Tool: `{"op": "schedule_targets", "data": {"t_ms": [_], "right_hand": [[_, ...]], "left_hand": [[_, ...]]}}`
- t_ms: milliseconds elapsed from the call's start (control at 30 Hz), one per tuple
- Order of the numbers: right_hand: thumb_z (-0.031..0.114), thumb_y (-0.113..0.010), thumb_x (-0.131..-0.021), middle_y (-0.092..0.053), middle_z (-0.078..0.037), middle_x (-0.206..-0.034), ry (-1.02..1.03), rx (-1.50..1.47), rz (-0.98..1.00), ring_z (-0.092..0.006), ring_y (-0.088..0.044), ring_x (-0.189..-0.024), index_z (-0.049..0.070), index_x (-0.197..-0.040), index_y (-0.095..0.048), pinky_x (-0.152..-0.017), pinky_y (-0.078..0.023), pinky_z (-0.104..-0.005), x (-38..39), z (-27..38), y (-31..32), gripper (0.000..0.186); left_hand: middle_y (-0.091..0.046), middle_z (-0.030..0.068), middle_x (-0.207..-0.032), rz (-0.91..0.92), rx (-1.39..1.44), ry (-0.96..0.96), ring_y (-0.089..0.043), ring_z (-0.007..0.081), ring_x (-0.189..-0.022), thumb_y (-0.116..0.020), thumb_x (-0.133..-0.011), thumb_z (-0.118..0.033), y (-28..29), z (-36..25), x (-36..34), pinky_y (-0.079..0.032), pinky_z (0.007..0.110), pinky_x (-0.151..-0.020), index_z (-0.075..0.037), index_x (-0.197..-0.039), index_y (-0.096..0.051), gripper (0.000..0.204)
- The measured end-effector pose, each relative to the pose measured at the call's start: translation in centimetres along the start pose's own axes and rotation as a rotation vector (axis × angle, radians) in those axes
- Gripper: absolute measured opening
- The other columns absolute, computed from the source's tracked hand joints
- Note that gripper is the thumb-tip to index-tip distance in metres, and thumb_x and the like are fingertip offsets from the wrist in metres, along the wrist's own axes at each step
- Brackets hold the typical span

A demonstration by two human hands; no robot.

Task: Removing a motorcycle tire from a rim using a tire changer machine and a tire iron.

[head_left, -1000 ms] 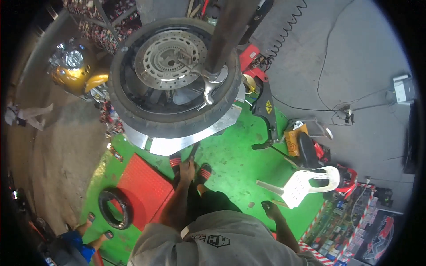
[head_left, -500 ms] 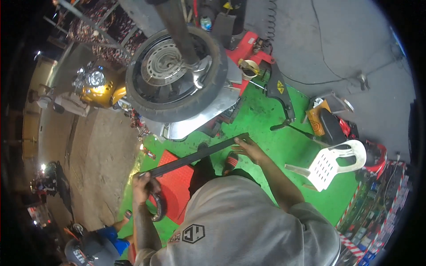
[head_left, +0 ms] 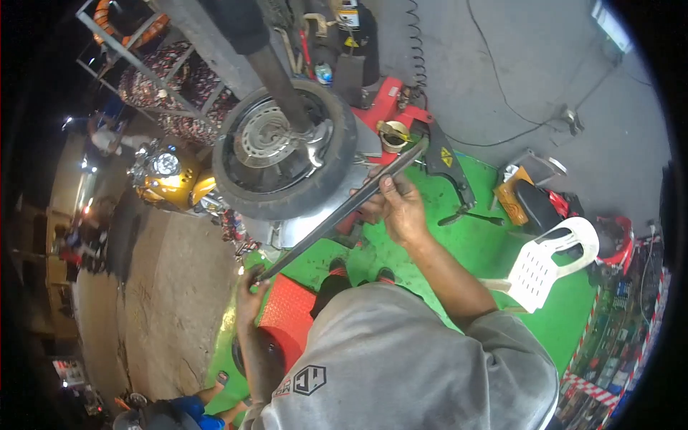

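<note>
A long, narrow, dark strip [head_left: 322,228] stretches at a slant in front of me; its material I cannot make out. My left hand [head_left: 251,292] is closed at its lower left end. My right hand [head_left: 401,209] grips it further up, thumb on top, and the far right end sticks out past that hand. Beyond the strip, a motorcycle wheel with a tyre [head_left: 340,154] lies on its side on the red and grey tyre changer [head_left: 383,104]. A dark arm of the machine [head_left: 276,68] comes down over the wheel.
To the right stand a white plastic chair [head_left: 534,276] and a black lever arm [head_left: 448,172]. A red mat [head_left: 287,308] lies by my feet on the green floor [head_left: 423,251]. A yellow motorcycle [head_left: 175,183] is at the left, and another person [head_left: 161,414] sits low at lower left.
Both hands have carried the strip forward, its right end rising toward the machine, so it slants more steeply. My right hand now grips it further from its end. The view has shifted slightly.
</note>
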State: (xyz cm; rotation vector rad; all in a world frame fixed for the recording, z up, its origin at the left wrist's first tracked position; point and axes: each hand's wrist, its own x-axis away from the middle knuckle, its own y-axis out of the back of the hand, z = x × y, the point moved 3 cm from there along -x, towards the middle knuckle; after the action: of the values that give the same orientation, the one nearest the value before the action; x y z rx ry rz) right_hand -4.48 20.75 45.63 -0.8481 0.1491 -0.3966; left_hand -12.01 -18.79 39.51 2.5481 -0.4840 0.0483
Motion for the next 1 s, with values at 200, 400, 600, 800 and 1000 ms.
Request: {"op": "schedule_targets", "data": {"t_ms": [200,400,600,800,1000], "right_hand": [[0.015,-0.063,-0.093,-0.064,-0.011,-0.1,0.54,0.981,0.423,-0.0236,-0.065,-0.092,-0.001,-0.102,-0.067,-0.083,-0.054,-0.0355,0.3,4.5,-13.9,0.019],[0.033,-0.071,-0.082,-0.059,-0.011,-0.12,1.106,1.124,0.554,-0.0312,-0.055,-0.117,0.011,-0.122,-0.063,-0.097,-0.044,-0.0439,3.2,3.5,-19.3,0.046],[0.024,-0.065,-0.086,-0.06,-0.012,-0.114,0.819,1.163,0.498,-0.0312,-0.056,-0.108,0.009,-0.128,-0.057,-0.095,-0.043,-0.0428,-1.3,-5.9,-11.1,0.045],[0.01,-0.064,-0.083,-0.062,-0.012,-0.105,0.796,0.961,0.385,-0.0312,-0.057,-0.101,0.007,-0.115,-0.062,-0.088,-0.044,-0.0427,-6.3,-10.6,-8.9,0.032],[0.01,-0.065,-0.084,-0.061,-0.01,-0.1,0.888,0.969,0.354,-0.0307,-0.057,-0.095,0.006,-0.11,-0.062,-0.085,-0.043,-0.0425,-7.5,-11.1,-8.3,0.026]], "left_hand": [[-0.046,0.0154,-0.143,0.065,0.178,-0.51,-0.043,0.0276,-0.133,-0.076,-0.084,-0.022,-7.7,-19.1,-1.4,-0.03,0.042,-0.114,-0.002,-0.148,-0.03,0.081],[-0.054,0.0047,-0.093,-0.327,0.663,-0.537,-0.052,0.015,-0.081,-0.049,-0.098,-0.047,-4.6,-20.8,-2.4,-0.044,0.031,-0.071,-0.006,-0.111,-0.054,0.044],[-0.027,-0.0046,-0.054,0.352,1.133,-1.002,-0.023,0.008,-0.049,-0.048,-0.093,-0.063,0.3,-25.6,-5.6,-0.022,0.029,-0.05,-0.015,-0.068,-0.04,0.054],[-0.044,-0.002,-0.065,0.095,0.938,-0.985,-0.038,0.0077,-0.051,-0.054,-0.092,-0.061,1.3,-25.2,-7.3,-0.033,0.028,-0.052,-0.012,-0.077,-0.045,0.052],[-0.04,-0.0029,-0.062,0.088,0.931,-1.055,-0.037,0.0092,-0.056,-0.047,-0.09,-0.071,4.1,-27.5,-4.3,-0.031,0.027,-0.057,-0.012,-0.08,-0.049,0.06]]}}
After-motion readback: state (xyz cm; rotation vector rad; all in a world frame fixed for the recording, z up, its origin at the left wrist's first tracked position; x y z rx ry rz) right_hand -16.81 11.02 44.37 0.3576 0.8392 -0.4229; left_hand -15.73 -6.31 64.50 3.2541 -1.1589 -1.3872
